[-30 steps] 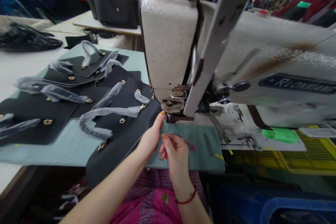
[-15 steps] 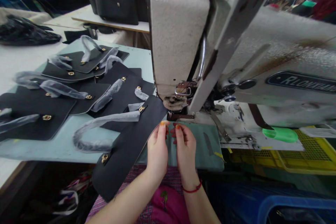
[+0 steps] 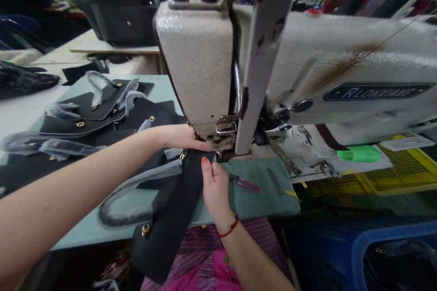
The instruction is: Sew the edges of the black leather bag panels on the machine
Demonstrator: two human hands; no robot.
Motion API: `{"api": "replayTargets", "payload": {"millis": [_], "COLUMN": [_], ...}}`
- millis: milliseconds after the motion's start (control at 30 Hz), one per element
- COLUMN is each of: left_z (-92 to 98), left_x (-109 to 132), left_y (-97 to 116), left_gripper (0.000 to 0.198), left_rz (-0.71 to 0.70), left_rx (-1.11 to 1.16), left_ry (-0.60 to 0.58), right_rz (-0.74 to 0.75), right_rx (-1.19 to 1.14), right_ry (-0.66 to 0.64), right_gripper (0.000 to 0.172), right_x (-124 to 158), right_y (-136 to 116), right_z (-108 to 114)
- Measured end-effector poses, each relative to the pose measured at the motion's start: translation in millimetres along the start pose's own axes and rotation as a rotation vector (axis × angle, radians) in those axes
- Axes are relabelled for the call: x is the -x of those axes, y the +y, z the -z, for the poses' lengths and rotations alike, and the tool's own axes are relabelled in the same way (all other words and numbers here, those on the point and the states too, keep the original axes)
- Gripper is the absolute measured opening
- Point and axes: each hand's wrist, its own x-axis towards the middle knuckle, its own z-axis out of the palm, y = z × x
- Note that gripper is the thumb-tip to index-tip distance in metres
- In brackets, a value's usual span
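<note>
A black leather panel [image 3: 175, 209] with a plastic-wrapped handle [image 3: 136, 182] and gold fittings runs from the table's front edge up to the sewing machine head [image 3: 196, 63]. My left hand [image 3: 184, 137] reaches across to the panel's far end, beside the needle area; its fingertips are hidden behind the machine head. My right hand [image 3: 215, 186] pinches the panel's right edge just in front of the machine, thumb on top. Pink-handled snips [image 3: 245, 183] lie on the green table to the right of my right hand.
More black panels with wrapped handles [image 3: 80, 116] cover the table at left. A black bag [image 3: 119, 18] stands behind. At right are a green tube [image 3: 359, 153], yellow crates [image 3: 406, 168] and a blue bin [image 3: 358, 254].
My hands have separated: the left moved forward behind the machine head, while the right took hold of the panel's edge. The snips now show on the table. The view has shifted.
</note>
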Motion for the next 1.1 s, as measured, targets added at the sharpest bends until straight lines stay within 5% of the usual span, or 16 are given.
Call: {"api": "replayTargets", "payload": {"millis": [67, 167, 333, 567, 833, 967, 1100], "left_z": [-3.7, -11.6, -28.0, -47.2, -53.5, -51.8, -64.5], "left_x": [-0.1, 5.8, 11.6, 25.7, 31.5, 35.5, 58.3], "left_y": [-5.9, -11.2, -14.8, -1.5, 3.3, -7.8, -35.9], "left_gripper": [0.028, 0.034, 0.036, 0.033, 0.029, 0.038, 0.047], "left_rz": [0.023, 0.08, 0.175, 0.316, 0.282, 0.204, 0.227], "left_rx": [0.078, 0.231, 0.512, 0.602, 0.597, 0.566, 0.51], "left_ry": [-0.14, -0.129, 0.016, 0.25, 0.258, 0.315, 0.523], "right_rz": [0.017, 0.027, -0.004, -0.059, -0.122, -0.154, -0.135], "right_rx": [0.017, 0.046, 0.077, 0.045, 0.046, 0.021, 0.03], "right_ry": [0.004, -0.001, -0.084, -0.301, -0.429, -0.467, -0.471], "right_gripper": [0.047, 0.048, 0.048, 0.047, 0.046, 0.046, 0.048], "right_x": [0.9, 1.3, -0.2, -14.4, -26.7, -26.7, -25.2], "right_y": [0.5, -1.7, -7.1, -13.8, -14.4, -14.1, -17.9], "right_z": [1.2, 5.3, 17.3, 47.9, 62.4, 64.0, 67.4]}}
